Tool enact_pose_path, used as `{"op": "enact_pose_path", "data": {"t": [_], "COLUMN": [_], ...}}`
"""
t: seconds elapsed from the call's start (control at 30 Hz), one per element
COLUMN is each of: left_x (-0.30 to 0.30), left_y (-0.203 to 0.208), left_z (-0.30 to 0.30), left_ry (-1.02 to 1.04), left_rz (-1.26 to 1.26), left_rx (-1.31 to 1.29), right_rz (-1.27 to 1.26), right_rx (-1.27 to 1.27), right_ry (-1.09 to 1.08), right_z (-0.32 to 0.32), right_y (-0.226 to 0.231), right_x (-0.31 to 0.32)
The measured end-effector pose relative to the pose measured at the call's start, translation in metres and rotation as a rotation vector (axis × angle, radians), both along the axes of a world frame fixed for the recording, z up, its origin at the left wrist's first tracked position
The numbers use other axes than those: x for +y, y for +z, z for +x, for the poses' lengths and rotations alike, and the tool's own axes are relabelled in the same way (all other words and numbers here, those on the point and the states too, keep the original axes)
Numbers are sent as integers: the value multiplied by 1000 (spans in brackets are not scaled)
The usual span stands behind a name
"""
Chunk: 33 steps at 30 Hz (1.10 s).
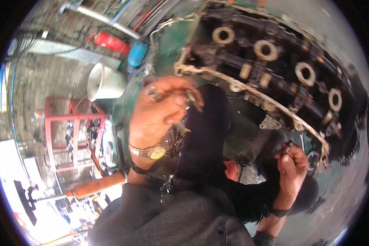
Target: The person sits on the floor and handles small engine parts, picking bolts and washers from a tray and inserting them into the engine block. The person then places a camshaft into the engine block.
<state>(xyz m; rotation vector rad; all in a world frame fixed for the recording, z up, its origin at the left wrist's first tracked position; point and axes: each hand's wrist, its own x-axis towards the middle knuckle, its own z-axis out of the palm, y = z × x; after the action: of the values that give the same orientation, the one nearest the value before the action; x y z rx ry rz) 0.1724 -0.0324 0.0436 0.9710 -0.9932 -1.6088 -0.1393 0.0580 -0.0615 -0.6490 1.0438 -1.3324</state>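
Left grip (162, 104) and right grip (292, 166) hold small parts (290, 144) near an engine casting (279, 76).

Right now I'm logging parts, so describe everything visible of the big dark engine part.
The engine part lies at upper right, slanting down rightward. It looks like dark, grimy metal, with a paler near edge and four dark-holed pale rings in a row. The left hand and right hand appear clear of it; its underside is hidden.

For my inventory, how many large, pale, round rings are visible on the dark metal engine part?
4. Along the dark metal engine part, from upper left to lower right: first pale round ring, second ring, third ring and, near the right end, fourth ring. None seems hidden.
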Motion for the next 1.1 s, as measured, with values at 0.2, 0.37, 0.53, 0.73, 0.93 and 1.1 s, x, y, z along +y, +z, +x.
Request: {"op": "enact_pose_path", "data": {"t": [0.2, 0.37, 0.53, 0.73, 0.93, 1.1], "left_x": [46, 87, 109, 133, 133, 125], "left_y": [-39, -90, -126, -158, -172, -167], "left_z": [106, 149, 172, 195, 198, 195], "left_ry": [333, 529, 617, 706, 702, 663], "left_rz": [79, 311, 420, 459, 525, 577], "left_rx": [-9, 57, 136, 288, 349, 364], "right_rz": [-48, -84, 45, 408, 490, 465], "right_rx": [104, -179, -219, -300, -150, -111], "right_ry": [-37, 173, 850, 761, 658, 710], "right_z": [25, 111, 237, 336, 344, 350], "right_y": [1, 38, 49, 5, -35, -42], "right_x": [-1, -9, -33, -39, -37, -28]}}
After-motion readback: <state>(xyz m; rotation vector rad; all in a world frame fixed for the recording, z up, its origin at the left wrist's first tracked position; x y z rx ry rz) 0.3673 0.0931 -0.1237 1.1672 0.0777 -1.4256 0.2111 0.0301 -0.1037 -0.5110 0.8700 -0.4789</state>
